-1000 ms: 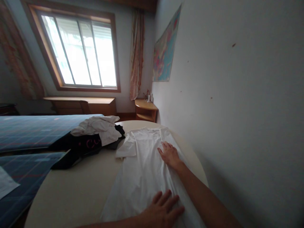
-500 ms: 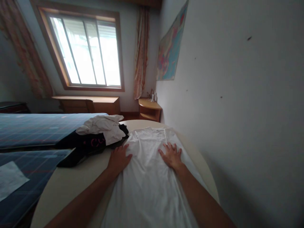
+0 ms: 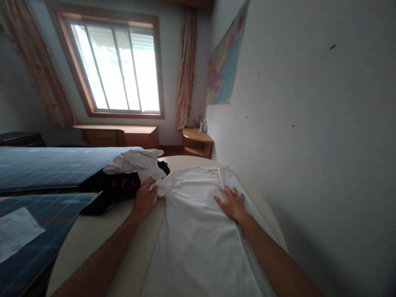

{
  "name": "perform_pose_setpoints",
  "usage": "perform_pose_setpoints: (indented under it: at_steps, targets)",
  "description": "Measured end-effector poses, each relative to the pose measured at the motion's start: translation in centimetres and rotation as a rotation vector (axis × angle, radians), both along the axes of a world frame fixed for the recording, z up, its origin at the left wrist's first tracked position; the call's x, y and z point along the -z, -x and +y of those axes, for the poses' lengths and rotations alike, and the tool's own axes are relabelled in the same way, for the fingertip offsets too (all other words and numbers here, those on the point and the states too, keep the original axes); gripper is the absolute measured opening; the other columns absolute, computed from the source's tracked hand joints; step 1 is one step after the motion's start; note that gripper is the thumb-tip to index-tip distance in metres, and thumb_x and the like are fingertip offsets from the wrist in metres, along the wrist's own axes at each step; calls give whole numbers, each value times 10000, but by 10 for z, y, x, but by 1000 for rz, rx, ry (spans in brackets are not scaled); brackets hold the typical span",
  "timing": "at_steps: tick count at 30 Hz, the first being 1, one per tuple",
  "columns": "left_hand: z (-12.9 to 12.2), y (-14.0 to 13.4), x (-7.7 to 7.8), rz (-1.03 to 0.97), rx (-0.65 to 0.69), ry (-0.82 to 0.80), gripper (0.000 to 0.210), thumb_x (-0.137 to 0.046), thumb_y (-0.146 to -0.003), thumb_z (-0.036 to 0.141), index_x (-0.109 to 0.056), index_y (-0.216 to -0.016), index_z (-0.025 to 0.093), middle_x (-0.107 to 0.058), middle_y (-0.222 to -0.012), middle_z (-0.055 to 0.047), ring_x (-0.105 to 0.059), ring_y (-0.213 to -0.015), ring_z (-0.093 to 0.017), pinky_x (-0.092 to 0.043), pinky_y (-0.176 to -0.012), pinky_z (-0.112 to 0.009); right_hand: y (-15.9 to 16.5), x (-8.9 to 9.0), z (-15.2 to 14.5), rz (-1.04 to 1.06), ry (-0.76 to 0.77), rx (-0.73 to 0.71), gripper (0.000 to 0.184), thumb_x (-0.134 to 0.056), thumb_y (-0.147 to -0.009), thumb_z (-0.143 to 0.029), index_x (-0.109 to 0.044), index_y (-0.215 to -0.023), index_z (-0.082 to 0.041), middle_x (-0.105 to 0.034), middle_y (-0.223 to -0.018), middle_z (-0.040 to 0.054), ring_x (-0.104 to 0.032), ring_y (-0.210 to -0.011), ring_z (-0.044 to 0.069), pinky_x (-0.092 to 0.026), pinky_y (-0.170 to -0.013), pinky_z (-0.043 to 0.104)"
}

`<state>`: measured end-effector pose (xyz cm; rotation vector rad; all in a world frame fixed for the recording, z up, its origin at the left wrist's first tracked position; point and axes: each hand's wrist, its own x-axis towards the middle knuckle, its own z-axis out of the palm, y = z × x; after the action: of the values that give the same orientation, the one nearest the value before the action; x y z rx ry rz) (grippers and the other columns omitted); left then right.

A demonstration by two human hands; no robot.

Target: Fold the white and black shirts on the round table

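Observation:
A white T-shirt (image 3: 194, 222) lies spread along the round cream table (image 3: 123, 264), its collar end at the far side and soft wrinkles across it. Its left sleeve is drawn out sideways, and my left hand (image 3: 145, 198) pinches that sleeve's edge between thumb and fingers. My right hand (image 3: 232, 203) rests flat on the shirt's right side, fingers spread. Just beyond my left hand is a heap of clothes: a crumpled whitish garment (image 3: 134, 161) on top of a black garment (image 3: 108, 187) with pink lettering.
Beds with blue plaid covers (image 3: 62, 165) stand to the left, a paper sheet (image 3: 20, 233) on the nearer one. The white wall (image 3: 309, 165) runs close along the right. A wooden desk (image 3: 139, 132) and a corner shelf (image 3: 198, 136) stand at the back below the window.
My left hand has moved left from the shirt's edge and now holds the sleeve, which is pulled outward. My right hand stays flat on the shirt. The view has shifted slightly.

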<state>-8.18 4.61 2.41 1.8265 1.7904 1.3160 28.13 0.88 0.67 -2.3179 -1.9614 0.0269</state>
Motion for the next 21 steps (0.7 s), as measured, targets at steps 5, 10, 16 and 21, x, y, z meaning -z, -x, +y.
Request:
perform_pose_setpoints:
  at_steps: [5,10,16,21]
  targets:
    - [-2,-8,-2,-43,28,42,372,-464,-871,266,-623,-1179,130,-660,-1240,-114,-622,-1143,-220,-453,-1021,-320,-12,-1,1,-1,25,-9,658,-242,-947,-645,-320,-1516,-324,-204,-1626,13,-111,-1479,341,-98,-1135,616]
    - [-5,0,-8,70,-25,145,325,-410,-925,309,-660,-1086,178,-725,-1067,-107,-675,-1024,-252,-495,-916,-336,-16,-6,7,13,61,14,657,-259,-943,-626,-326,-1515,-310,-199,-1626,23,-114,-1478,347,-105,-1130,631]
    - [-2,9,-15,24,-167,124,350,-383,-951,378,-617,-1099,163,-721,-1036,-137,-676,-1003,-279,-503,-882,-376,2,-9,12,27,32,78,736,-335,-899,-663,-415,-1475,-211,-276,-1591,99,-180,-1438,402,-149,-1113,640]
    - [-2,2,-13,-35,-22,54,430,-575,-835,272,-531,-1244,147,-665,-1225,-122,-647,-1090,-222,-487,-938,-304,11,-3,9,10,-76,80,698,-327,-926,-604,-455,-1445,-154,-321,-1567,135,-184,-1448,354,-114,-1147,569]
